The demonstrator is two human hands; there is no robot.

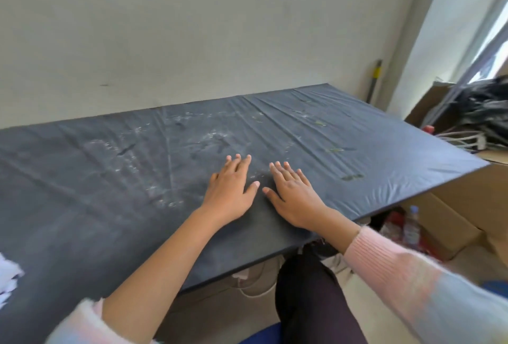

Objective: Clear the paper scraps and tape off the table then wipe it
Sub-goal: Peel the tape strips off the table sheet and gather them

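Your left hand (229,188) and right hand (295,197) lie flat, side by side, on the dark-covered worktop (96,206) near its front edge. Your fingers (277,170) are straight and spread, holding nothing. White paper scraps (8,277) sit at the worktop's left end, and green tape bits (351,177) dot its right part.

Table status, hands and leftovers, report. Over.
Open left hand, right hand flat on table. Leftover paper scraps at near left edge, tape bits toward right side. Nothing in the way.
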